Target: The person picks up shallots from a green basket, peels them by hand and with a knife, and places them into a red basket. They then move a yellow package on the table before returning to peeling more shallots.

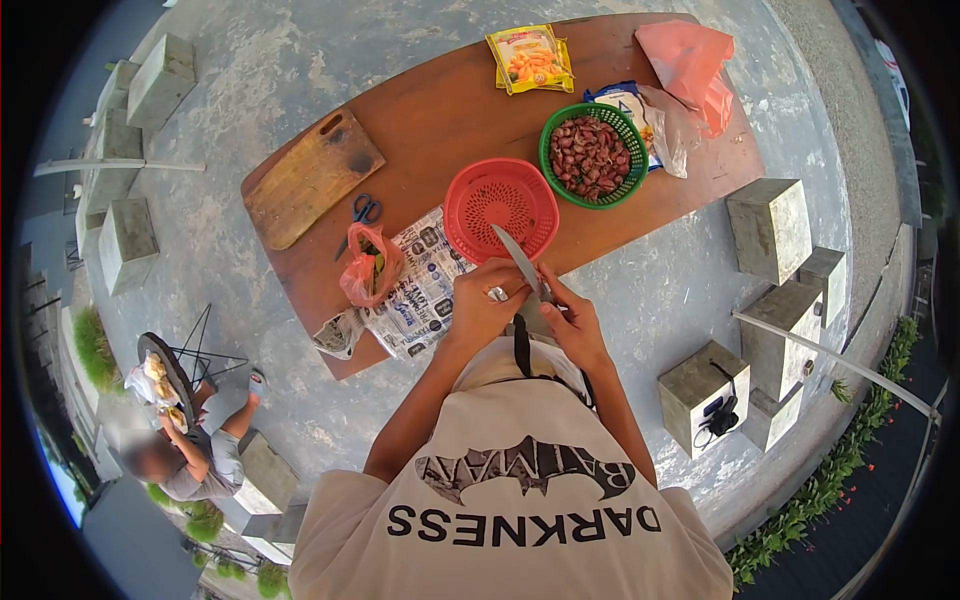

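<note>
My left hand (488, 300) and my right hand (572, 322) meet at the near edge of a brown wooden table (440, 110). A knife (520, 260) points its blade up and away over a red basket (500, 205), and its handle end sits in my right hand. My left hand, with a ring on one finger, is closed on something small that I cannot make out. A green basket (592, 155) full of shallots stands just beyond the red one. A sheet of newspaper (420, 290) lies under and left of my hands.
On the table lie a red plastic bag (370, 265), blue scissors (365, 210), a wooden cutting board (312, 178), a yellow packet (530, 58), and a pink bag (690, 60). Concrete blocks (770, 225) ring the table. Another person (195, 455) sits at the lower left.
</note>
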{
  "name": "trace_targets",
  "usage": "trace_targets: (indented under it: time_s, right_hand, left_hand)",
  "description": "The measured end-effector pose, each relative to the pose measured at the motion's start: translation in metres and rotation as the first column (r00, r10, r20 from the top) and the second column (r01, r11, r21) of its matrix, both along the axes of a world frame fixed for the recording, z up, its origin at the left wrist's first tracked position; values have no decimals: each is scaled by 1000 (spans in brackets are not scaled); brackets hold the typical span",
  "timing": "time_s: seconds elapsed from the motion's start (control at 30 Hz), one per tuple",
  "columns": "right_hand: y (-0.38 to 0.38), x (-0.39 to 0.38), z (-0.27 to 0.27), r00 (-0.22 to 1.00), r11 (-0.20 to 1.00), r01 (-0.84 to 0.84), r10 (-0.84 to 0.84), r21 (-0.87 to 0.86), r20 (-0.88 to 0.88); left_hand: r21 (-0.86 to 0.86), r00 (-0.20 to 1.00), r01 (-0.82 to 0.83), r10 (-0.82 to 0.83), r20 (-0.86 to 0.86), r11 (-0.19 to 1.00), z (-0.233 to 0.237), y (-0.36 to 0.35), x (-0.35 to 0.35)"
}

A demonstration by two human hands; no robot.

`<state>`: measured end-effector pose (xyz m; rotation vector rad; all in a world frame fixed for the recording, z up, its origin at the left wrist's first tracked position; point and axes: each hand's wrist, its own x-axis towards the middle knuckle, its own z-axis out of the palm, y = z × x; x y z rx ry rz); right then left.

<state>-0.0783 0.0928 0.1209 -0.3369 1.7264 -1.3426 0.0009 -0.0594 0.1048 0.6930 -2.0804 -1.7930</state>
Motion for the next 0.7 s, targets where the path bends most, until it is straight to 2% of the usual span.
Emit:
trace_targets:
  time_s: [0.07,0.13,0.17,0.23,0.27,0.3,0.33,0.37,0.43,0.47,0.53,0.57,0.63,0.7]
  right_hand:
    - [0,2,0,1000,1000,9,-9,-10,27]
    - [-1,5,2,981,997,69,-63,-28,182]
    - [0,6,0,981,997,72,-66,-29,183]
    - [3,7,-7,944,978,159,-109,-138,312]
    - [4,7,-10,944,977,161,-112,-140,310]
    - [4,7,-12,928,968,210,-153,-140,339]
    - [5,7,-14,909,956,258,-192,-138,369]
    - [6,6,-18,910,955,259,-193,-141,367]
    - [7,5,-22,900,944,314,-262,-101,348]
    - [8,2,-22,901,944,313,-260,-104,348]
    - [2,-13,-20,857,901,423,-363,-96,367]
    - [2,-21,-30,857,901,421,-360,-100,368]
    - [7,-41,-69,818,853,519,-515,60,255]
    - [13,-55,-107,835,858,507,-514,89,199]
  left_hand:
    - [-43,1000,13,-14,-6,999,3,-2,1]
    - [-120,998,31,-37,-49,992,3,-3,2]
    - [-121,998,34,-40,-48,992,1,-2,3]
    - [66,997,33,-28,-77,997,-8,1,4]
    - [64,996,37,-32,-79,997,-11,4,3]
    - [282,991,-9,46,-122,959,-13,7,4]
    - [489,981,-43,129,-146,871,-16,10,4]
    - [487,981,-40,128,-148,872,-23,9,4]
    - [686,984,-63,161,-79,724,-32,7,5]
    - [684,984,-63,162,-81,726,-35,7,6]
    - [835,976,-79,214,-48,545,-35,5,5]
    - [832,975,-80,216,-49,549,-37,4,6]
    - [878,972,-76,231,-39,472,-45,4,6]
    - [888,972,-91,233,-19,451,-48,4,5]
